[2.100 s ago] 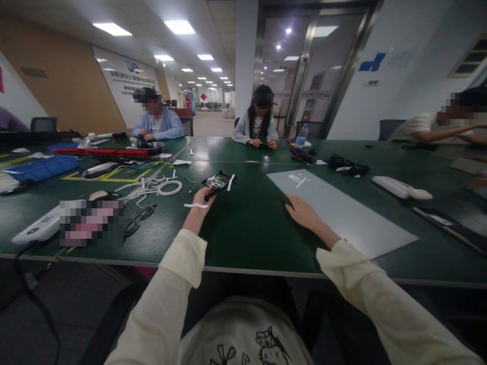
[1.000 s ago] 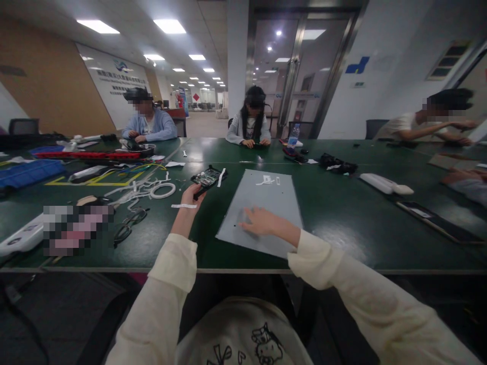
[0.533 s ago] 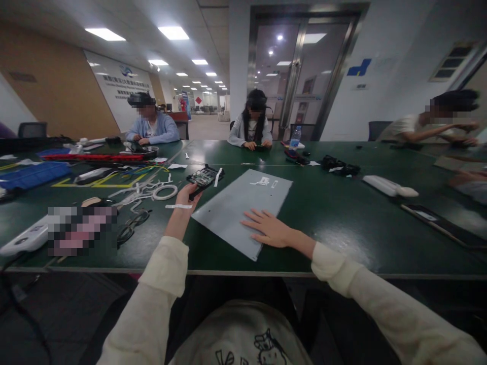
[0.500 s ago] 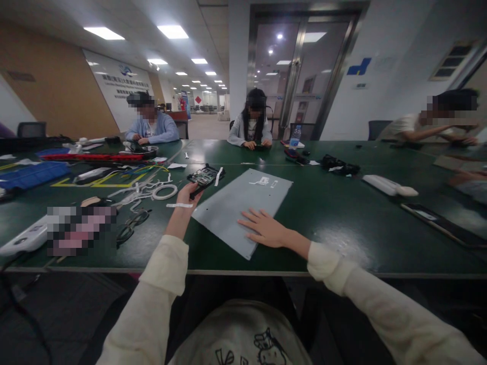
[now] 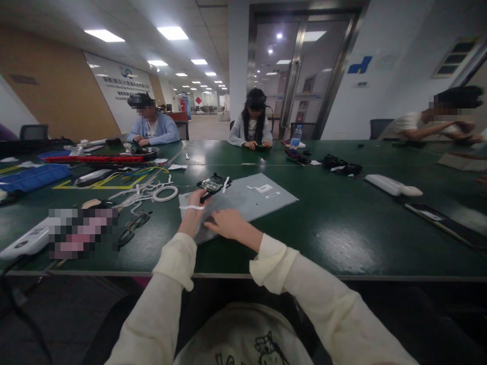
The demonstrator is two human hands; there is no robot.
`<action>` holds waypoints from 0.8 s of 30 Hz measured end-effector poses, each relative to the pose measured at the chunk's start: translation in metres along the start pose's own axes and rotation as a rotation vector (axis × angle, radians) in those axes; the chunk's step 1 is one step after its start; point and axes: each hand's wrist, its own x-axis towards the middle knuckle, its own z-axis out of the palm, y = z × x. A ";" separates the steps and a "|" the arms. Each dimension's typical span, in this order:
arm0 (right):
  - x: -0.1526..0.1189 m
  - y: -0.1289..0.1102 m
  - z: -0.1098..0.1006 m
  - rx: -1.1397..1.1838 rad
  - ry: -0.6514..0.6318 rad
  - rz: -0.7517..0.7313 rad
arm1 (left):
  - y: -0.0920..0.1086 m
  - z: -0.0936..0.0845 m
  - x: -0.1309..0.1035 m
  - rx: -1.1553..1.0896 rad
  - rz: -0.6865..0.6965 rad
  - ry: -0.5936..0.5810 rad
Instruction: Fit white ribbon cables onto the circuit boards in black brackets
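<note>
My left hand (image 5: 195, 201) is closed around a black electronic device (image 5: 213, 184) with its circuit board exposed. White strips, which look like ribbon cables, hang from the device's side and across my wrist. Under it on the table lies a flat grey sheet (image 5: 266, 204), a bag or a board, bearing a white label. My right hand (image 5: 230, 224) rests on the sheet's near left part, palm down, close to my left wrist. Its fingers point left and look parted, though slightly blurred.
Left of me lie white cables (image 5: 146, 195), glasses (image 5: 133, 227), a white power strip (image 5: 26, 238) and a blue tray (image 5: 38, 177). At right are a white handheld device (image 5: 391, 185) and a black flat panel (image 5: 443, 223). Several people sit around the green table (image 5: 327, 223).
My right hand has slid left across the sheet towards my left hand. The grey sheet has turned, its near end swinging left. My left hand moved slightly right with the device.
</note>
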 end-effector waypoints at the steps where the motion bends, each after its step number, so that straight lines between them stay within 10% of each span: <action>1: -0.002 0.021 -0.005 0.021 0.029 -0.051 | -0.001 -0.002 0.002 0.015 -0.012 0.003; 5: -0.023 0.127 -0.007 -0.045 0.223 0.006 | -0.006 -0.002 0.012 0.055 -0.080 0.023; 10: -0.055 0.213 0.020 -0.067 0.121 0.331 | -0.010 0.000 0.017 0.127 -0.132 -0.055; 24: -0.102 0.186 0.033 -0.172 0.021 0.592 | -0.025 0.018 0.021 0.193 -0.136 -0.188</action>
